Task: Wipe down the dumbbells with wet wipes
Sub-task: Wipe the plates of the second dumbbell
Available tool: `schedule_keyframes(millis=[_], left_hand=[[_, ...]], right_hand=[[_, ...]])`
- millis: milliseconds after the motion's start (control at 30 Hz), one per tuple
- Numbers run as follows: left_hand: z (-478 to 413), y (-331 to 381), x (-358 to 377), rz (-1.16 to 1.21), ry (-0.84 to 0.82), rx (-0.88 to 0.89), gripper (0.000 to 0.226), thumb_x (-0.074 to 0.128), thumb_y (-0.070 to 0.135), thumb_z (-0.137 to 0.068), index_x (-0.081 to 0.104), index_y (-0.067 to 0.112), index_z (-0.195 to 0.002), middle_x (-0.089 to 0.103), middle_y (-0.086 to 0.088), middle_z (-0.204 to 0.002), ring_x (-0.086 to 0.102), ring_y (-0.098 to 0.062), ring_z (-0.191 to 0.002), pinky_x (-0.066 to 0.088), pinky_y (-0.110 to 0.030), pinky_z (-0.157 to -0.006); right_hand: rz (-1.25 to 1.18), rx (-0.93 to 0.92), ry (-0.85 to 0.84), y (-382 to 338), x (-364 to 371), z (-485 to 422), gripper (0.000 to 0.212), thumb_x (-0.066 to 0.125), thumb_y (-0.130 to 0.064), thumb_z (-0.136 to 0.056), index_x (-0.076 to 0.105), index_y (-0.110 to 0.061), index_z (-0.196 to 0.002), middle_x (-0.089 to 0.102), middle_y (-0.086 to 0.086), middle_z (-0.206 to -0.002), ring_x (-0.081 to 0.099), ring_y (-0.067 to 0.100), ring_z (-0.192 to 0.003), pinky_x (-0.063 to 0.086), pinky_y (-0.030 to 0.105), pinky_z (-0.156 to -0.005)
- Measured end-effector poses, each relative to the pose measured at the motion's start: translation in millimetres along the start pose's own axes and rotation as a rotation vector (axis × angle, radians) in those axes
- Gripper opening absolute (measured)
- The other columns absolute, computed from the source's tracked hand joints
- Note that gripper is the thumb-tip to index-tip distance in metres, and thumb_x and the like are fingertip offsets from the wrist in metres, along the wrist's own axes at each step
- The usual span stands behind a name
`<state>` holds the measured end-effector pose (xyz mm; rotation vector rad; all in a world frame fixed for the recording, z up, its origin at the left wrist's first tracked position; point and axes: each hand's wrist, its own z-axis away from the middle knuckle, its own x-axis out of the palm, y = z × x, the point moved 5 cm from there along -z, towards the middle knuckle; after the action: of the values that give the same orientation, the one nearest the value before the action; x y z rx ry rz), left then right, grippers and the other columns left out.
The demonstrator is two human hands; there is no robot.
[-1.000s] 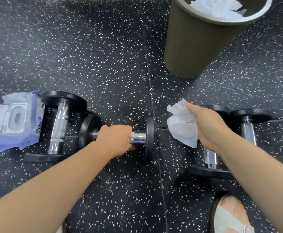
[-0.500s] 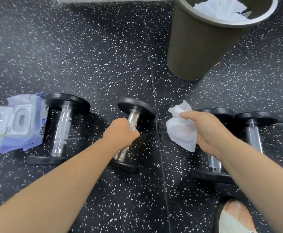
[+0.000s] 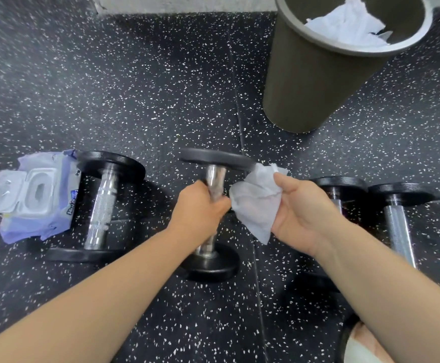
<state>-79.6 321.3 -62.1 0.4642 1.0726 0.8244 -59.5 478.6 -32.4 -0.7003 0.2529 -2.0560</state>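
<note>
Scanning from frame left: wipes pack (image 3: 33, 195), flip lid open, lying on the speckled floor hard against the first dumbbell (image 3: 101, 205), which lies flat with its handle running up-frame

Centre: left hand (image 3: 200, 208) wrapped round the chrome handle of the held dumbbell (image 3: 215, 176). Long axis near vertical in frame, far head at upper centre, near head low and seemingly on the floor. Bare handle showing mostly above the fist

Just right of it: wet wipe (image 3: 258, 203), crumpled, pinched in the right hand (image 3: 300, 208), thumb on top, fingers curled beneath. Wipe edge touching or all but touching the left fist and the far head's rim; cannot tell which. Right hand the nearer one for the stroke, likely leftward onto the bare handle, then along the axis

Further right: third dumbbell (image 3: 336, 189) and fourth dumbbell (image 3: 396, 221), side by side, partly hidden behind the right forearm

Upper right: brown bin (image 3: 313, 82), used white wipes (image 3: 349, 24) inside
</note>
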Motion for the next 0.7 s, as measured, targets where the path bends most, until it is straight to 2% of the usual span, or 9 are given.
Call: schedule_keyframes(millis=[133, 233, 300, 400, 467, 533, 600, 667, 700], left_hand=[[10.6, -7.6, 6.4, 0.024, 0.010, 0.031, 0.029, 0.062, 0.004, -0.077, 0.040, 0.020, -0.069, 0.051, 0.001, -0.066, 0.049, -0.019, -0.057, 0.044, -0.032, -0.058], [17.0, -13.3, 6.7, 0.026, 0.009, 0.084, 0.028, 0.065, 0.008, -0.076, 0.041, 0.022, -0.072, 0.054, 0.003, -0.066, 0.051, -0.017, -0.058, 0.043, -0.031, -0.058], [18.8, -15.6, 7.2, 0.035, -0.017, 0.109, 0.027, 0.067, 0.011, -0.077, 0.043, 0.024, -0.075, 0.058, 0.005, -0.067, 0.055, -0.012, -0.059, 0.045, -0.028, -0.057], [20.4, -15.2, 8.6, 0.024, -0.026, 0.161, 0.036, 0.063, 0.008, -0.075, 0.034, 0.026, -0.065, 0.045, 0.011, -0.053, 0.040, -0.004, -0.046, 0.031, -0.018, -0.048], [18.1, -14.7, 10.8, 0.002, -0.023, 0.179, 0.035, 0.062, 0.011, -0.075, 0.032, 0.027, -0.066, 0.043, 0.010, -0.054, 0.039, -0.007, -0.047, 0.032, -0.022, -0.049], [16.1, -14.3, 11.5, -0.018, -0.006, 0.175, 0.031, 0.062, 0.015, -0.076, 0.034, 0.027, -0.071, 0.049, 0.007, -0.062, 0.047, -0.014, -0.054, 0.040, -0.028, -0.054], [15.3, -16.5, 10.5, -0.024, 0.020, 0.161, 0.025, 0.062, 0.018, -0.077, 0.037, 0.024, -0.079, 0.053, 0.005, -0.068, 0.056, -0.023, -0.064, 0.047, -0.034, -0.060], [16.0, -19.3, 7.0, -0.045, 0.053, 0.156, 0.026, 0.063, 0.020, -0.078, 0.038, 0.022, -0.082, 0.053, 0.004, -0.070, 0.056, -0.025, -0.067, 0.047, -0.035, -0.062], [16.2, -20.8, 5.4, -0.045, 0.061, 0.158, 0.026, 0.064, 0.019, -0.077, 0.037, 0.022, -0.078, 0.051, 0.005, -0.067, 0.054, -0.022, -0.063, 0.044, -0.032, -0.059]], right_hand=[[-0.262, 0.005, -0.123, 4.9, 14.7, 8.1, 0.048, 0.030, -0.030, -0.104, 0.052, 0.007, -0.124, 0.061, 0.026, -0.125, 0.061, 0.036, -0.117, 0.043, 0.048, -0.105], [-0.349, 0.029, -0.182, 11.9, 24.8, 9.2, 0.052, 0.028, -0.031, -0.105, 0.051, 0.012, -0.123, 0.062, 0.030, -0.120, 0.060, 0.039, -0.115, 0.042, 0.050, -0.103], [-0.399, 0.031, -0.164, 11.3, 31.8, 2.8, 0.049, 0.030, -0.030, -0.104, 0.051, 0.012, -0.119, 0.064, 0.026, -0.114, 0.060, 0.037, -0.112, 0.046, 0.049, -0.095], [-0.390, 0.033, -0.060, 10.2, 33.6, -19.0, 0.051, 0.032, -0.035, -0.104, 0.049, 0.005, -0.130, 0.059, 0.022, -0.129, 0.059, 0.034, -0.118, 0.049, 0.044, -0.093], [-0.352, 0.050, -0.011, 11.3, 34.5, -27.3, 0.055, 0.032, -0.040, -0.103, 0.049, 0.004, -0.132, 0.057, 0.024, -0.132, 0.057, 0.036, -0.121, 0.045, 0.045, -0.102], [-0.368, 0.049, 0.001, 10.5, 34.8, -30.1, 0.055, 0.032, -0.040, -0.103, 0.047, 0.004, -0.133, 0.059, 0.025, -0.128, 0.058, 0.036, -0.119, 0.045, 0.044, -0.102], [-0.423, 0.038, -0.019, 8.5, 34.0, -22.8, 0.045, 0.032, -0.034, -0.104, 0.049, 0.001, -0.126, 0.066, 0.021, -0.112, 0.066, 0.031, -0.103, 0.053, 0.040, -0.090], [-0.505, 0.036, -0.077, 8.0, 32.9, -8.1, 0.031, 0.033, -0.026, -0.104, 0.052, -0.003, -0.097, 0.066, 0.014, -0.069, 0.068, 0.025, -0.063, 0.057, 0.033, -0.066], [-0.543, 0.038, -0.119, 8.9, 31.0, 0.7, 0.030, 0.033, -0.024, -0.103, 0.052, -0.002, -0.096, 0.065, 0.011, -0.066, 0.067, 0.021, -0.060, 0.056, 0.034, -0.069]])
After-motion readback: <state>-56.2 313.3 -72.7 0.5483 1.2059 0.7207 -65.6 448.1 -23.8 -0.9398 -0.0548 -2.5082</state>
